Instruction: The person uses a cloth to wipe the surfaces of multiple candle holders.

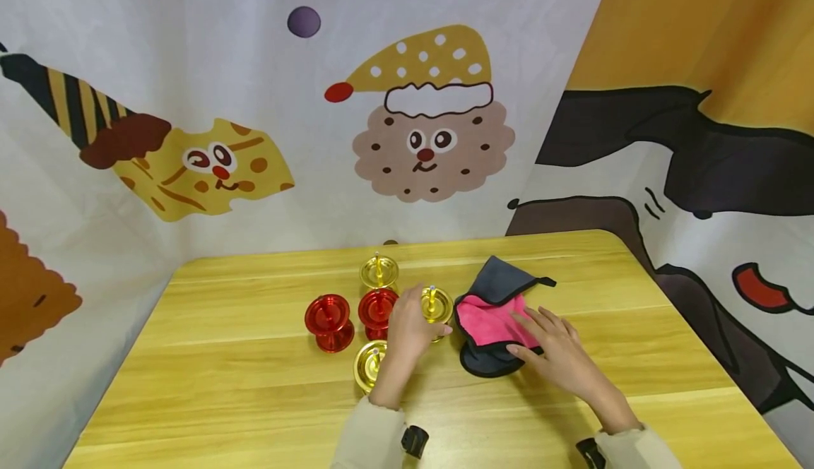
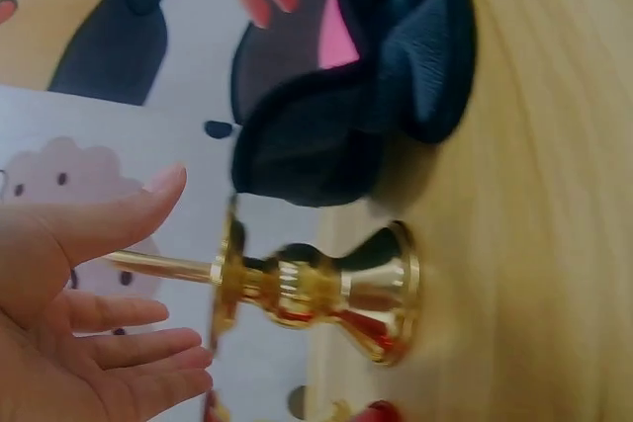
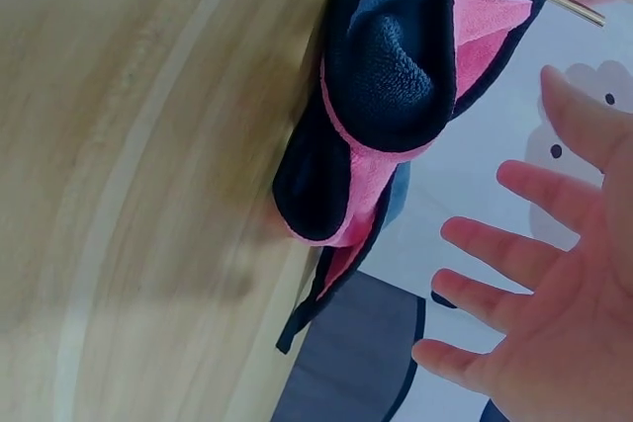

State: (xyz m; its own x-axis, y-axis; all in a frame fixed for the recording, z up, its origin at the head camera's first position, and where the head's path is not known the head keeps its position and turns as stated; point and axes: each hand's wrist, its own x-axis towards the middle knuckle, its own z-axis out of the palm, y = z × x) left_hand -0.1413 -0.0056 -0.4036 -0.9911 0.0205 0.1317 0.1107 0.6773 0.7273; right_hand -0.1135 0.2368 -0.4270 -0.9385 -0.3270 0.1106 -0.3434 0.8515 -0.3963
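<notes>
My left hand [image 1: 409, 324] is at a gold candle holder [image 1: 437, 305], whose spike shows between the thumb and the fingers in the left wrist view. Its fingers are spread and grip nothing. A crumpled cloth [image 1: 492, 317], pink on one face and dark grey on the other with black edging, lies on the table to the right of that holder. Over the cloth's right side is my right hand [image 1: 562, 356], fingers spread apart and holding nothing. The right wrist view shows the palm beside the cloth [image 3: 391, 86], with a gap between them.
Two red candle holders [image 1: 327, 317] and two more gold ones [image 1: 379, 271] stand left of and behind my left hand, one gold holder [image 1: 367, 366] partly hidden by the wrist. The wooden table [image 1: 222, 384] ends at a printed curtain [image 1: 254, 66].
</notes>
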